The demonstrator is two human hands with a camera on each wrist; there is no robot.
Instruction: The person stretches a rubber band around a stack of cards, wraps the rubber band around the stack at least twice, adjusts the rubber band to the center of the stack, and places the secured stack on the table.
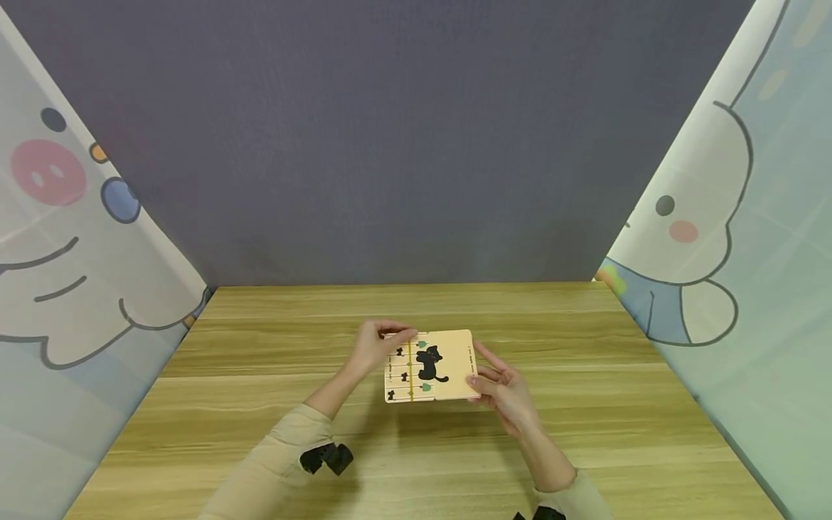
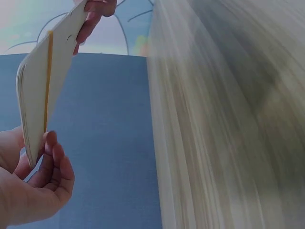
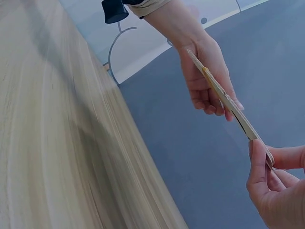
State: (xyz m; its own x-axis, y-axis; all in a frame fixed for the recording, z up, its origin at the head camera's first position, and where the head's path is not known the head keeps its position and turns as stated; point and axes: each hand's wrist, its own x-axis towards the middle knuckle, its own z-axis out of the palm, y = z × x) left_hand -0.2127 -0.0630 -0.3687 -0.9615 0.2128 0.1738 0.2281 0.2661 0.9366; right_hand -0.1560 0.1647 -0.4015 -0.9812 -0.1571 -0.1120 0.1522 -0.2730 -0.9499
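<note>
A thin, cream-coloured stack of cards [image 1: 453,361] printed with a black cat is held above the table between both hands. Around its left part runs a yellow elastic band [image 1: 410,375], near small printed cats and green shapes. My left hand [image 1: 375,348] pinches the far left corner, thumb on the printed face. On the right edge, my right hand [image 1: 512,397] grips with the thumb on top and other fingers beneath or beyond the edge. Seen edge-on in the right wrist view, the stack [image 3: 233,106] shows several thin layers and slants between the hands.
The wood-grain table [image 1: 260,404] lies below, with shadows of the arms and stack on it. A dark grey panel [image 1: 403,144] rises at the far edge. Curtains with cartoon animals hang at the left [image 1: 84,289] and right [image 1: 767,238].
</note>
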